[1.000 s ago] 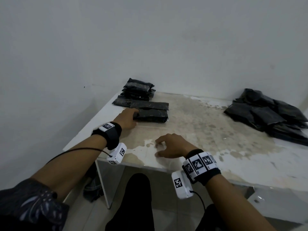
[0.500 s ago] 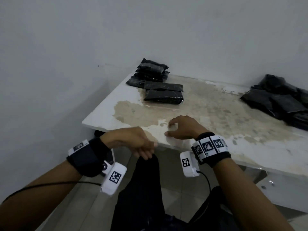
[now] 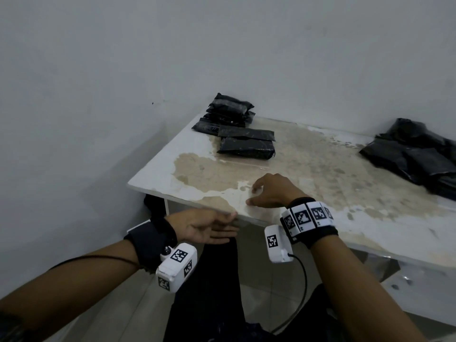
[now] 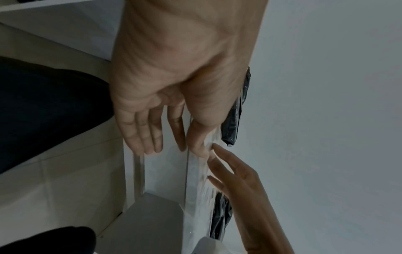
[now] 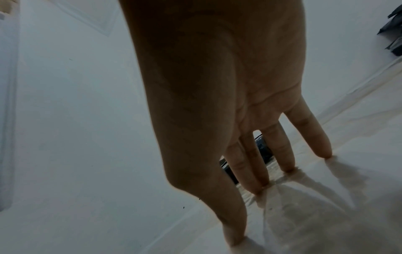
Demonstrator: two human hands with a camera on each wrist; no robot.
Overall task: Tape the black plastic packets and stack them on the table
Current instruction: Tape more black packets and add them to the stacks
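Several flat black plastic packets [image 3: 240, 135] lie stacked and side by side at the table's far left corner; the nearest one [image 3: 246, 148] lies alone in front. A loose heap of black packets [image 3: 417, 154] sits at the right. My left hand [image 3: 233, 223] hangs at the table's front edge, palm up, fingers straight, holding nothing; in the left wrist view its thumb [image 4: 199, 142] lies against the edge. My right hand [image 3: 253, 196] rests on the tabletop near the front, its spread fingertips [image 5: 287, 165] pressing the surface. No tape is visible.
The white table [image 3: 345, 183] has worn brown patches and stands in a corner between two white walls. My dark-clothed legs [image 3: 209, 292] are under its front edge. A white shelf or box [image 3: 419, 287] sits below the table at right.
My left hand left the nearest packet, drew back to the table's front edge, and its curled fingers have straightened. The right hand stayed on the tabletop. The head view shifted left.
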